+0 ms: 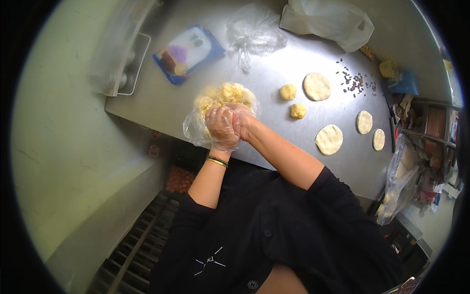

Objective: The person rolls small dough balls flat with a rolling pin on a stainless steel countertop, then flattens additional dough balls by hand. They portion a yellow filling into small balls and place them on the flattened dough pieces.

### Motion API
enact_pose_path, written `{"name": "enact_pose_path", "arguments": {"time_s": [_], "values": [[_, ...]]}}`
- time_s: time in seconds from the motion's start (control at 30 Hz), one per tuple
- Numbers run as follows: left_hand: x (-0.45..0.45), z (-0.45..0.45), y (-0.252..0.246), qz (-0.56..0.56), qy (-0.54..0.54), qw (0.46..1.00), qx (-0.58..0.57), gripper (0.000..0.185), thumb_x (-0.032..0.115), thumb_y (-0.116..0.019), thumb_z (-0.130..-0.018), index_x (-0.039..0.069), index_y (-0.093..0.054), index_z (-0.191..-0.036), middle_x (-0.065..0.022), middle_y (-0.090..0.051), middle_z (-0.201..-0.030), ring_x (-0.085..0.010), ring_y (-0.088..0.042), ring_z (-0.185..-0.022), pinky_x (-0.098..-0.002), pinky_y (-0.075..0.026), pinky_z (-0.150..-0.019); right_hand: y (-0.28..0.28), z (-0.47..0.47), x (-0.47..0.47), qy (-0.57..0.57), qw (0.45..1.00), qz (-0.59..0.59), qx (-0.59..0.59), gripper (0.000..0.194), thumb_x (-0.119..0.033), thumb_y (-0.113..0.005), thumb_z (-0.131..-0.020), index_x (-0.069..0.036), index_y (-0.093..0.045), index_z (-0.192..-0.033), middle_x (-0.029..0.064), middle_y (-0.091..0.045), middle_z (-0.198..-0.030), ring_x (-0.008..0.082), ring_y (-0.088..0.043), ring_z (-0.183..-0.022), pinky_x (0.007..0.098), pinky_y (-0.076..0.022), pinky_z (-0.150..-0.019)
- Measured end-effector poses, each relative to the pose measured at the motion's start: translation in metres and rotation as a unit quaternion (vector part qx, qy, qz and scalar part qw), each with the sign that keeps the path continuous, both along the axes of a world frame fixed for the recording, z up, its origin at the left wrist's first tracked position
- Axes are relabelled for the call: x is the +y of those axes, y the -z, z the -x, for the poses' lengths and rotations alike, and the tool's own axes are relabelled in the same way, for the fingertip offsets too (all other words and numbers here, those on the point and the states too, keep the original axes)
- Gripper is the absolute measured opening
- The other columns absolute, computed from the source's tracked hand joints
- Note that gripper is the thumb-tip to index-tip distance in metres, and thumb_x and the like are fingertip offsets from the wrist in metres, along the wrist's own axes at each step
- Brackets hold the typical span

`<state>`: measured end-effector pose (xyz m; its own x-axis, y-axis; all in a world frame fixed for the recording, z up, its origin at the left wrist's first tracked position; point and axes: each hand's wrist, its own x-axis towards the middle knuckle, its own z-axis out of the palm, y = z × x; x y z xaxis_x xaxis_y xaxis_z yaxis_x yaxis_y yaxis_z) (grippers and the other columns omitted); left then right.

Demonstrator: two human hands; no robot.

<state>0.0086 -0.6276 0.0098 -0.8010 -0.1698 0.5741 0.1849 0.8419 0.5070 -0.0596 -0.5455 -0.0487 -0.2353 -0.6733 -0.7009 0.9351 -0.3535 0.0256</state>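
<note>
My left hand (221, 126), in a thin clear plastic glove or bag, presses against my right hand (242, 121) in front of me. Both sit at the near side of a mound of crumbly yellow filling (232, 92) in a clear plastic bag. The fingers are curled together; whether a lump lies between the palms is hidden. To the right on the steel table are two yellow balls (288, 92), a round of flattened dough (317, 86), another large dough round (329, 139) and two smaller ones (364, 122). Small dark pieces (355, 82) lie scattered beyond them.
A blue and white packet (189, 53) lies at the back left, beside a crumpled clear bag (253, 31). A white plastic bag (326, 20) is at the back. A wire-rimmed container (136, 64) stands by the left wall. Shelving with bags (400, 180) borders the right edge.
</note>
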Motion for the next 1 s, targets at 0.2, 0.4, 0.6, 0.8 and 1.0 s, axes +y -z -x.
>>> {"name": "enact_pose_path", "arguments": {"time_s": [0.2,0.4,0.6,0.8,1.0], "values": [[-0.007,-0.001,0.004,-0.354,-0.080,0.919,-0.155,0.043,0.043,-0.051,-0.111,0.006,-0.063,-0.093,-0.0104,-0.066,-0.098,-0.0297,-0.064,-0.095,-0.0423,-0.051,-0.094,-0.059,-0.001,0.017,-0.050,0.998,0.000,0.026,0.072,-0.070,-0.038,-0.110,-0.005,-0.060,-0.134,0.0127,-0.070,-0.127,0.0282,-0.069,-0.119,0.0448,-0.0591,-0.102],[-0.028,-0.015,-0.034,-0.548,-0.065,0.783,-0.286,0.064,0.059,-0.044,-0.114,0.002,-0.070,-0.126,-0.0112,-0.072,-0.112,-0.0279,-0.069,-0.104,-0.0404,-0.053,-0.095,-0.082,0.007,0.021,-0.099,0.990,-0.084,0.045,0.061,-0.064,-0.044,-0.111,-0.013,-0.054,-0.143,0.0130,-0.067,-0.132,0.0313,-0.071,-0.113,0.0562,-0.0620,-0.095],[-0.031,-0.010,-0.041,-0.022,0.033,0.989,-0.144,0.029,0.029,-0.063,-0.107,0.002,-0.069,-0.113,-0.0206,-0.069,-0.103,-0.0419,-0.067,-0.093,-0.0489,-0.054,-0.083,-0.087,-0.001,0.005,-0.149,0.971,-0.162,0.093,0.054,-0.062,-0.058,-0.105,-0.015,-0.064,-0.131,0.0105,-0.070,-0.123,0.0265,-0.073,-0.100,0.0406,-0.0634,-0.081],[-0.033,-0.005,-0.021,0.000,0.056,0.991,-0.123,0.020,0.019,-0.058,-0.107,0.004,-0.067,-0.099,-0.0202,-0.065,-0.090,-0.0431,-0.064,-0.080,-0.0501,-0.052,-0.071,-0.085,-0.019,-0.005,-0.117,0.952,-0.222,0.177,0.030,-0.042,-0.065,-0.100,-0.014,-0.074,-0.100,0.0071,-0.075,-0.095,0.0199,-0.070,-0.077,0.0373,-0.0591,-0.071],[-0.032,-0.001,-0.018,0.037,0.016,0.995,-0.088,0.025,0.019,-0.061,-0.107,0.003,-0.064,-0.088,-0.0189,-0.061,-0.076,-0.0423,-0.060,-0.068,-0.0473,-0.052,-0.063,-0.077,-0.014,-0.001,-0.140,0.955,-0.174,0.196,0.028,-0.039,-0.070,-0.099,-0.013,-0.073,-0.104,0.0066,-0.073,-0.100,0.0189,-0.070,-0.083,0.0359,-0.0584,-0.068]]}}
